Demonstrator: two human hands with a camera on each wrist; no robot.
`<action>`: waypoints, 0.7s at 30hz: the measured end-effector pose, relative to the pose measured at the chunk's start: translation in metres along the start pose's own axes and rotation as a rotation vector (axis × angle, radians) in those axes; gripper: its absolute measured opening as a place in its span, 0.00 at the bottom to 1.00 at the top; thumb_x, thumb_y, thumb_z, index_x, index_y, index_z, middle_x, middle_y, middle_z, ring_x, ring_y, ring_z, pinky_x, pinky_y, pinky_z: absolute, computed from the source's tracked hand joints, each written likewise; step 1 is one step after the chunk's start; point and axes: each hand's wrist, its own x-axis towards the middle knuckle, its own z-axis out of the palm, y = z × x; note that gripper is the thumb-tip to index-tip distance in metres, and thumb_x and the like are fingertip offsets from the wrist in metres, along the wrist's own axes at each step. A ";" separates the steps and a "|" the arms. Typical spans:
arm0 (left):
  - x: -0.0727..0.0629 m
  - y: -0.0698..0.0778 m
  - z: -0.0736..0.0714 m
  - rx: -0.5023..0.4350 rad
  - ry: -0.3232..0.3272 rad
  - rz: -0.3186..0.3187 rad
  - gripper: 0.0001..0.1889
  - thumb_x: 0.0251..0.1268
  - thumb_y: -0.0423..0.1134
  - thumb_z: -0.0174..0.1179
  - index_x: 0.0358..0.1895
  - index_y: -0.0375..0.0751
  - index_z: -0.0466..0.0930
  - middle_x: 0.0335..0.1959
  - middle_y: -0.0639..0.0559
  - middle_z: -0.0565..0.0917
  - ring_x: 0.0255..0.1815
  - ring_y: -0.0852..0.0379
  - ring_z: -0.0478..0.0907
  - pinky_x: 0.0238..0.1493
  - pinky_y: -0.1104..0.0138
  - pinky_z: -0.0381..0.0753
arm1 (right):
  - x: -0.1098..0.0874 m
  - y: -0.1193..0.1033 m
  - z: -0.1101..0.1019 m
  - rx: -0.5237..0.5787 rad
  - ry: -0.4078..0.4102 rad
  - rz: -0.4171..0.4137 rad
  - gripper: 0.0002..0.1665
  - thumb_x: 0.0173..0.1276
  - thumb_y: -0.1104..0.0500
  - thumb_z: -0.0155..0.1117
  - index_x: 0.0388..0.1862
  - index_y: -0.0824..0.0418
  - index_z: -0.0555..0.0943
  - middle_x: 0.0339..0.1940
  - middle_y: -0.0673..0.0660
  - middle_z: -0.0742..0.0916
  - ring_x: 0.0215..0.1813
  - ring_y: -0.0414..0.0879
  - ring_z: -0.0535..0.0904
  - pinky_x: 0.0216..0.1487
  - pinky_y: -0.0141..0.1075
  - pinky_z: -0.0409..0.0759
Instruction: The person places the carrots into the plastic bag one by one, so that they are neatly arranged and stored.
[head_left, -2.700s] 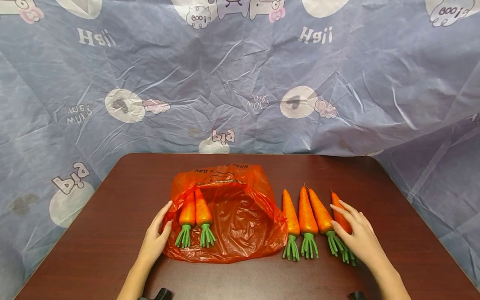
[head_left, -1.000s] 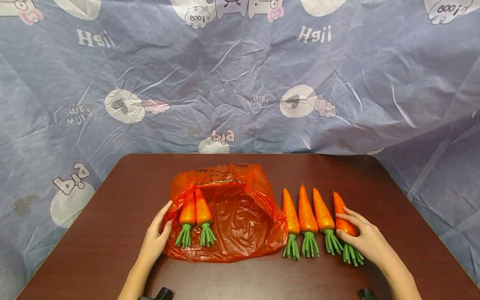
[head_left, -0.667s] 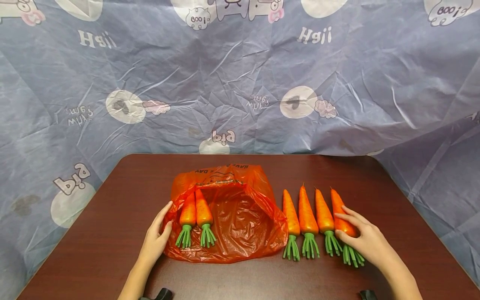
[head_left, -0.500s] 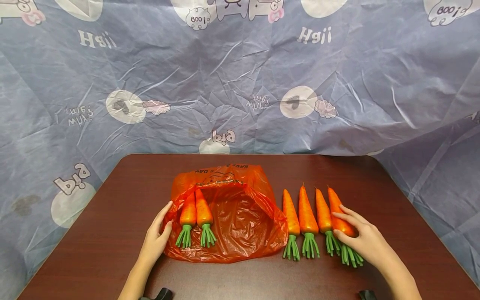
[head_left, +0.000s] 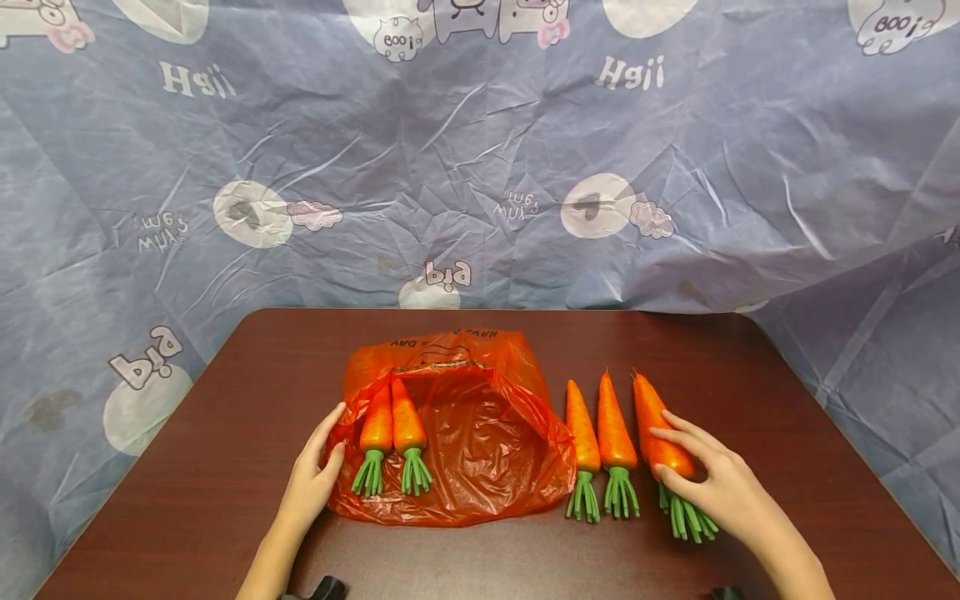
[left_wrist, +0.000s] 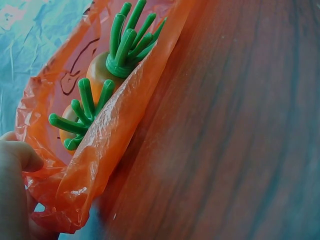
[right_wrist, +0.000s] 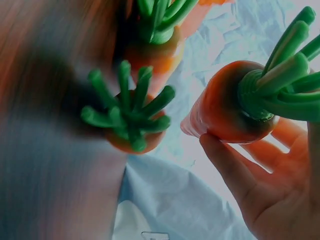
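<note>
An orange-red plastic bag (head_left: 487, 450) lies with its mouth open toward the person, two toy carrots (head_left: 375, 425) inside, green tops outward. My left hand (head_left: 309, 473) pinches the bag's left edge; in the left wrist view, the thumb (left_wrist: 29, 159) lies on the film. With fingers on one side and thumb on the other, my right hand (head_left: 712, 483) holds a toy carrot (head_left: 656, 425), its tip pointing away. The held carrot overlaps another carrot (right_wrist: 135, 132), mostly hidden in the head view. Its green top (right_wrist: 280, 90) is close up in the right wrist view.
Two more toy carrots, an outer one (head_left: 581, 425) and its neighbour (head_left: 615, 425), lie side by side just right of the bag. The dark brown table (head_left: 187, 467) ends at a printed grey-blue cloth (head_left: 480, 167) hanging behind.
My right hand first nudged a carrot into line, then took the rightmost one and shifted it left, over its neighbour. The left hand and bag have stayed in place.
</note>
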 end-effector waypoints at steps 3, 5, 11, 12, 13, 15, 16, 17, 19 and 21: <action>0.000 0.000 0.000 -0.003 0.003 0.021 0.28 0.63 0.26 0.49 0.66 0.45 0.62 0.65 0.40 0.65 0.61 0.86 0.53 0.57 0.91 0.51 | 0.000 -0.008 0.001 0.010 0.007 -0.036 0.23 0.53 0.54 0.68 0.51 0.48 0.78 0.61 0.55 0.75 0.58 0.11 0.50 0.51 0.06 0.46; 0.000 0.001 0.000 -0.005 0.007 0.032 0.27 0.63 0.26 0.49 0.66 0.44 0.62 0.65 0.39 0.65 0.61 0.85 0.53 0.57 0.91 0.50 | 0.000 -0.013 0.002 0.012 0.014 -0.066 0.24 0.52 0.55 0.69 0.51 0.48 0.78 0.61 0.54 0.75 0.59 0.11 0.50 0.52 0.06 0.45; 0.000 0.000 0.000 0.007 0.004 0.023 0.28 0.63 0.26 0.49 0.67 0.46 0.62 0.65 0.40 0.66 0.62 0.85 0.53 0.57 0.91 0.50 | -0.001 -0.030 0.004 0.015 0.023 -0.132 0.26 0.50 0.57 0.71 0.50 0.48 0.79 0.61 0.49 0.75 0.61 0.13 0.52 0.54 0.06 0.46; 0.000 0.000 0.000 0.009 0.002 0.018 0.28 0.62 0.26 0.49 0.67 0.47 0.61 0.65 0.40 0.65 0.62 0.85 0.53 0.58 0.91 0.50 | -0.001 -0.032 0.004 0.020 0.023 -0.142 0.26 0.49 0.57 0.71 0.51 0.48 0.79 0.61 0.49 0.76 0.61 0.14 0.52 0.54 0.07 0.47; 0.000 -0.001 0.000 0.010 0.001 0.013 0.29 0.62 0.26 0.49 0.67 0.47 0.61 0.65 0.40 0.65 0.62 0.85 0.52 0.58 0.91 0.50 | 0.000 -0.034 0.004 0.025 0.021 -0.152 0.26 0.49 0.57 0.71 0.51 0.48 0.79 0.61 0.49 0.76 0.61 0.15 0.53 0.55 0.07 0.47; 0.000 -0.002 0.000 0.013 -0.001 0.009 0.29 0.62 0.26 0.49 0.67 0.48 0.61 0.65 0.40 0.65 0.62 0.85 0.52 0.58 0.91 0.50 | 0.000 -0.038 0.005 0.036 0.019 -0.175 0.27 0.48 0.58 0.72 0.51 0.48 0.78 0.61 0.50 0.76 0.62 0.16 0.54 0.55 0.07 0.48; 0.000 -0.002 0.000 0.014 -0.002 0.009 0.29 0.62 0.26 0.49 0.67 0.48 0.61 0.65 0.40 0.65 0.62 0.85 0.52 0.58 0.91 0.50 | 0.001 -0.040 0.005 0.043 0.019 -0.187 0.28 0.48 0.58 0.72 0.51 0.48 0.78 0.61 0.50 0.76 0.63 0.17 0.55 0.56 0.08 0.48; 0.000 -0.003 0.000 0.014 -0.003 0.009 0.29 0.62 0.26 0.50 0.67 0.48 0.61 0.65 0.40 0.65 0.62 0.85 0.52 0.58 0.91 0.50 | 0.001 -0.041 0.005 0.051 0.020 -0.199 0.28 0.47 0.59 0.72 0.51 0.48 0.78 0.61 0.50 0.76 0.63 0.17 0.55 0.56 0.08 0.49; 0.000 -0.003 0.000 0.012 -0.002 0.012 0.29 0.62 0.27 0.50 0.67 0.48 0.61 0.65 0.41 0.65 0.62 0.85 0.52 0.58 0.91 0.50 | 0.002 -0.044 0.006 0.061 0.018 -0.220 0.29 0.46 0.60 0.72 0.51 0.49 0.79 0.61 0.50 0.76 0.63 0.18 0.55 0.57 0.09 0.50; 0.000 -0.003 0.000 0.011 -0.001 0.015 0.29 0.62 0.27 0.50 0.67 0.48 0.61 0.66 0.45 0.65 0.62 0.85 0.52 0.58 0.91 0.50 | 0.002 -0.047 0.007 0.065 0.017 -0.235 0.29 0.46 0.60 0.73 0.50 0.49 0.79 0.61 0.49 0.76 0.64 0.19 0.56 0.57 0.09 0.50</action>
